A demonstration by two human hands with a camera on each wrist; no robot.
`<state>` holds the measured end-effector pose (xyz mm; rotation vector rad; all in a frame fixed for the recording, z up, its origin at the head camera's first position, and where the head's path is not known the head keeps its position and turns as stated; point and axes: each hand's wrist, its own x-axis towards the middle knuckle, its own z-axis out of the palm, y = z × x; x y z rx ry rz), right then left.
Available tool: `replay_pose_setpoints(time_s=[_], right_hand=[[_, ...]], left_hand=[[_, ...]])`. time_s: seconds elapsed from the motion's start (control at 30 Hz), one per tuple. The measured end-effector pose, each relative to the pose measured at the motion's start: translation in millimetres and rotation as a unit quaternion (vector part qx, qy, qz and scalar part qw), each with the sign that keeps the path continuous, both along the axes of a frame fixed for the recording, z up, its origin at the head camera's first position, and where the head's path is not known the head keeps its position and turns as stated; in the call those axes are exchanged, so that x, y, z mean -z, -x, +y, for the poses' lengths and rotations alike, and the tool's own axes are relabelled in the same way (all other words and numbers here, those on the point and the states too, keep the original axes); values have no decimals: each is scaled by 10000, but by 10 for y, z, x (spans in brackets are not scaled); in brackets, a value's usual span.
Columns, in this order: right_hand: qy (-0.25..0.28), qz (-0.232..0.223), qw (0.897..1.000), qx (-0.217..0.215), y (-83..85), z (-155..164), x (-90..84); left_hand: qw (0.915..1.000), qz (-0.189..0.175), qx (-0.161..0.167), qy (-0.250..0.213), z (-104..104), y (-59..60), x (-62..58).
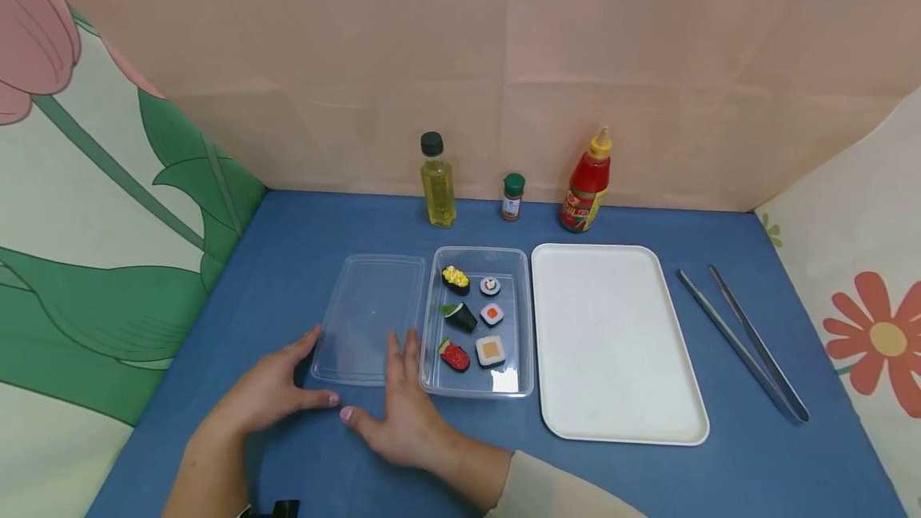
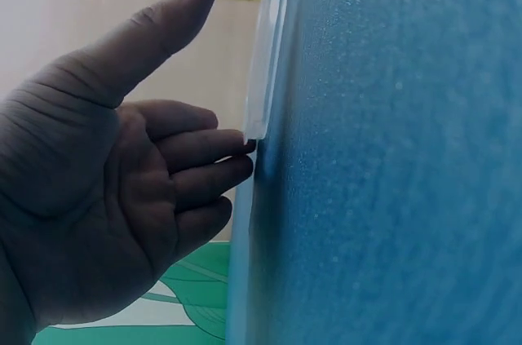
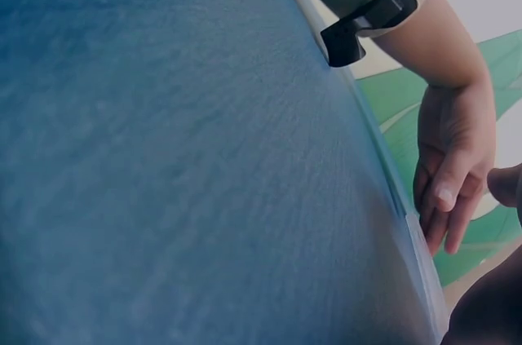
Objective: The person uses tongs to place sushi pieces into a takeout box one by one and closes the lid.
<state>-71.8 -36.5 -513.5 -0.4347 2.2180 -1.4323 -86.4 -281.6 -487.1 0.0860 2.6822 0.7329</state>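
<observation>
A clear plastic lid [image 1: 363, 314] lies flat on the blue table. My left hand [image 1: 269, 386] is at its near left corner, thumb spread from the fingers; in the left wrist view, the fingertips [image 2: 241, 167] meet the lid's edge. My right hand [image 1: 410, 422] reaches over the lid's near right part with straight fingers, beside the clear container; whether it touches either cannot be told. That container [image 1: 528, 318] holds several sushi pieces, among them a yellow-topped one [image 1: 456, 278], a red-topped one [image 1: 454, 355] and a square one [image 1: 490, 351]. Neither hand grips anything.
A white tray [image 1: 615, 342] lies right of the container, with metal tongs [image 1: 744, 346] farther right. Along the back stand an oil bottle [image 1: 438, 192], a small green-capped jar [image 1: 512, 205] and a red sauce bottle [image 1: 586, 192]. A wall cloth [image 1: 504, 102] rises behind.
</observation>
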Motion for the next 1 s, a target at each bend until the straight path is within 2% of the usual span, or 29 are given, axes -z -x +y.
replay_pose_setpoints(time_s=[0.27, 0.43, 0.57, 0.7, 0.87, 1.0], right_hand=[[396, -241, 9989, 96, -6, 12, -23], [447, -107, 9989, 110, -20, 13, -66], [457, -28, 9989, 104, -22, 31, -129], [570, -41, 9983, 114, -33, 69, -217], [710, -106, 9972, 191, -44, 150, -384], [659, 128, 9973, 289, -33, 241, -483]], left_hand=[[9979, 636, -128, 33, -63, -13, -50], [9962, 835, -242, 113, -89, -14, -108], [9955, 860, -356, 191, -93, -17, -144], [9941, 966, -501, 31, -93, -43, -204], [9902, 1271, -530, -239, -82, -67, -292], [9835, 1656, -601, -414, -54, -83, -320]])
